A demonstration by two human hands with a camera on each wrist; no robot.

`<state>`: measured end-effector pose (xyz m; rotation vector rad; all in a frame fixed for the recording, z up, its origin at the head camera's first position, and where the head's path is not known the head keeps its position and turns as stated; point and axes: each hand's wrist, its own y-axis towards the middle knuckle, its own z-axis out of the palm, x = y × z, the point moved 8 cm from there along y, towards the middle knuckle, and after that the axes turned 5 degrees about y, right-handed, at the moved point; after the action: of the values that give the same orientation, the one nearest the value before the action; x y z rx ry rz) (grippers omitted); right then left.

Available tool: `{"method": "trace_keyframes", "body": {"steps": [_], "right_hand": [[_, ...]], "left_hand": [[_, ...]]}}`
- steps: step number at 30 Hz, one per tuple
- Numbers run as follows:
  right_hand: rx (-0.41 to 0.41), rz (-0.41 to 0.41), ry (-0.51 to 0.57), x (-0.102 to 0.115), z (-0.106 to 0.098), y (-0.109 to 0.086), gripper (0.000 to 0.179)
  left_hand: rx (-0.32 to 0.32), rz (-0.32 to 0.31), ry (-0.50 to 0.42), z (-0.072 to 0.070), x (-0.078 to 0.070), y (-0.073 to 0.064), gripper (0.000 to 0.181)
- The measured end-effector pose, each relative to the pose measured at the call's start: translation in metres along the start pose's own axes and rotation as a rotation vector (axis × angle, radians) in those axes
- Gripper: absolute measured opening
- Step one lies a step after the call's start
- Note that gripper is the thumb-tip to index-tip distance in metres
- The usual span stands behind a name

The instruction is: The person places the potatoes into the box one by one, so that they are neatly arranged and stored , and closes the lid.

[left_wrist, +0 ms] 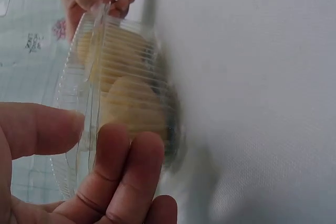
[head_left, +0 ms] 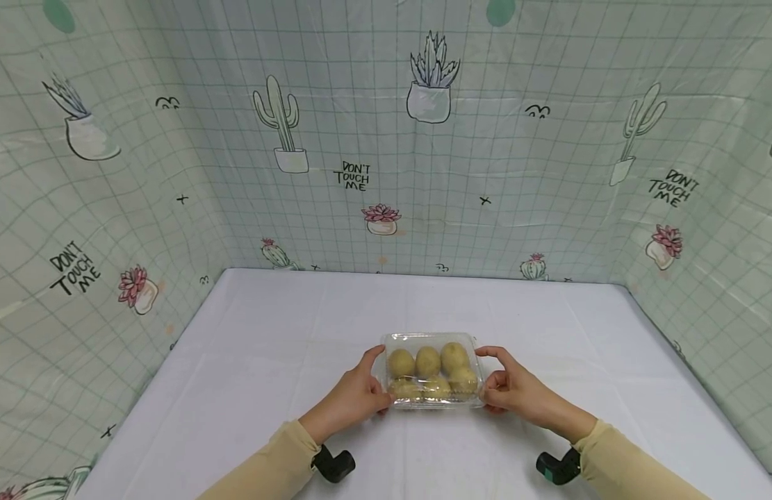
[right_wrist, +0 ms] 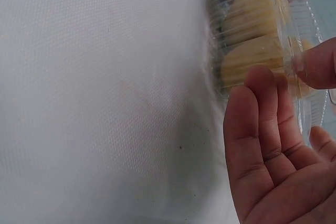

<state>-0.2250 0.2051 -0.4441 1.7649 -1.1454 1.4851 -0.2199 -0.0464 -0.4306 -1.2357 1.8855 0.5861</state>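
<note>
A clear plastic clamshell box, lid down, sits on the table between both hands. Inside lie several round, dull-yellow pieces of produce in two rows; their exact kind is unclear. At the box's left end, my left hand pinches the near corner by the rim, its index finger stretched to the far corner. My right hand mirrors this at the right end. In the left wrist view, thumb and fingertips meet at the rim of the ribbed wall. The right wrist view shows a thumb on the rim, fingers below it.
A white cloth covers the table. Behind and on both sides hangs a grid-patterned curtain printed with cacti. Black wrist devices show below the tan sleeves.
</note>
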Motion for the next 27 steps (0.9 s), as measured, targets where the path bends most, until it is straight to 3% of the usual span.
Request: {"method": "trace_keyframes", "body": {"steps": [8, 16, 27], "right_hand": [[-0.005, -0.003, -0.005, 0.0007, -0.0006, -0.0002, 0.069], [-0.001, -0.005, -0.001, -0.0001, -0.0005, 0.0003, 0.069], [-0.001, -0.003, -0.003, 0.0012, 0.0006, -0.0001, 0.069]], "left_hand": [[-0.006, 0.000, -0.036, 0.0018, 0.0022, 0.0017, 0.085], [-0.011, -0.042, -0.065, 0.0030, 0.0075, 0.0014, 0.086], [-0.028, -0.010, -0.124, 0.0022, 0.0038, 0.0003, 0.085]]}}
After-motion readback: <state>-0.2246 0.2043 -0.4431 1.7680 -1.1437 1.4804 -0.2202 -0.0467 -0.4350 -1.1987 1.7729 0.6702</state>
